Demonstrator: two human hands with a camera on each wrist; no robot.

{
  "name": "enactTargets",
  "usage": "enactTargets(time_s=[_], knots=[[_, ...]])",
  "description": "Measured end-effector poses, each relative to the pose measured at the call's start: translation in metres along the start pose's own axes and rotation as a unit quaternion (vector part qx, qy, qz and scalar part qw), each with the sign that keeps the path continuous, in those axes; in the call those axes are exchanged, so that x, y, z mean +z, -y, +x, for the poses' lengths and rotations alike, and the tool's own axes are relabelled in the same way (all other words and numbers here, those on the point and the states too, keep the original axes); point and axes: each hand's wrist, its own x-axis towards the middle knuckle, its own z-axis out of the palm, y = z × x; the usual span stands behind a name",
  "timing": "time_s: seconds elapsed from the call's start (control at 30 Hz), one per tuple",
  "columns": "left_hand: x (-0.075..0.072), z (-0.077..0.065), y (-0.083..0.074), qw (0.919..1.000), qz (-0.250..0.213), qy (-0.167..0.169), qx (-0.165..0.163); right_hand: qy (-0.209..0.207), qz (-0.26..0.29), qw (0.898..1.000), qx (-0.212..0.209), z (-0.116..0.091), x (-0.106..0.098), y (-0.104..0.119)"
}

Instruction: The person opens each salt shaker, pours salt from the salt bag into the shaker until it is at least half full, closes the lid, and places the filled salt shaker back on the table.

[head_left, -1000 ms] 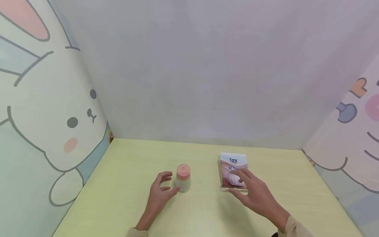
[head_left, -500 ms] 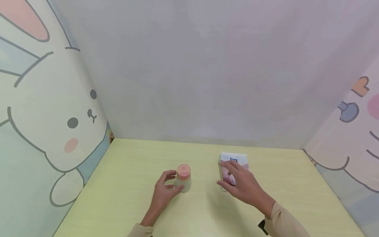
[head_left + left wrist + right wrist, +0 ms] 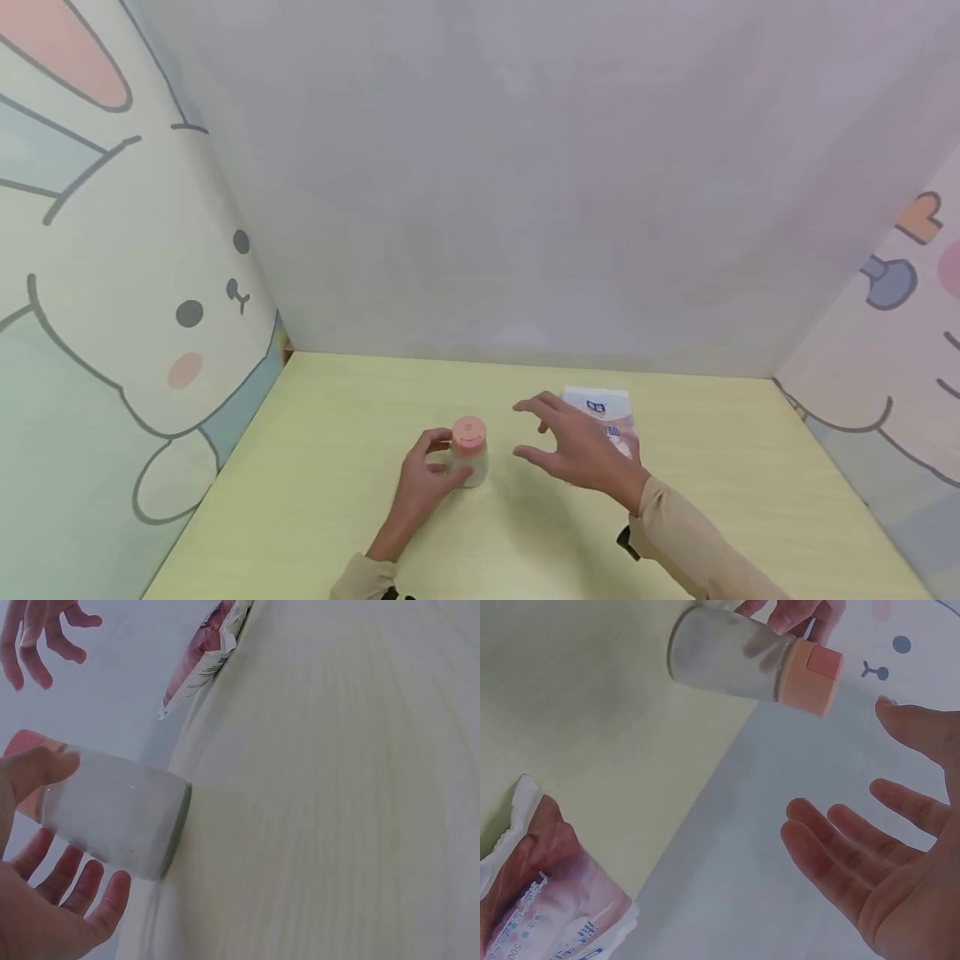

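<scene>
Rabbit wall panel (image 3: 112, 333) far left of both hands, one. Left hand (image 3: 426, 482) curled round one jar (image 3: 470, 454): thumb on the near side, fingers wrapped behind, holding the frosted glass body. Jar stands upright on the pale yellow surface (image 3: 315, 467), one pink cap (image 3: 469, 432) on top, just above the left fingers. In the left wrist view the thumb (image 3: 37, 769) lies across the glass and the fingers (image 3: 82, 889) cup it from below; jar base sits flat on the surface. Right hand (image 3: 577, 446) just right of the jar, apart from it, raised off the surface, fingers spread and loosely bent, holding nothing. Right wrist view shows the open palm with fingers (image 3: 840, 855) splayed, cap just beyond the fingertips. One packet (image 3: 609, 417), pink and white with printed text, lies flat on the surface behind the right hand, partly hidden by it. Counts: one jar, one cap, one packet, two hands. Beige sleeve (image 3: 690, 550) on the right arm.
</scene>
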Motion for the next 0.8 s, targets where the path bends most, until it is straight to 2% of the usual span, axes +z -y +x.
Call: enactTargets(time_s=[0.17, 0.5, 0.6, 0.8], knots=[[0.003, 0.002, 0.001, 0.9997, 0.020, 0.012, -0.005, 0.024, 0.005, 1.000, 0.002, 0.009, 0.003, 0.004], [0.004, 0.004, 0.006, 0.9992, 0.026, 0.026, -0.014, 0.059, 0.015, 0.998, -0.018, 0.025, 0.012, 0.011], [0.002, 0.004, 0.001, 0.9993, 0.018, 0.033, -0.007, 0.068, 0.020, 0.997, -0.020, 0.030, 0.017, 0.013], [-0.001, -0.002, -0.022, 0.9991, -0.002, 0.042, 0.001, 0.072, 0.039, 0.996, -0.031, 0.040, 0.030, 0.018]])
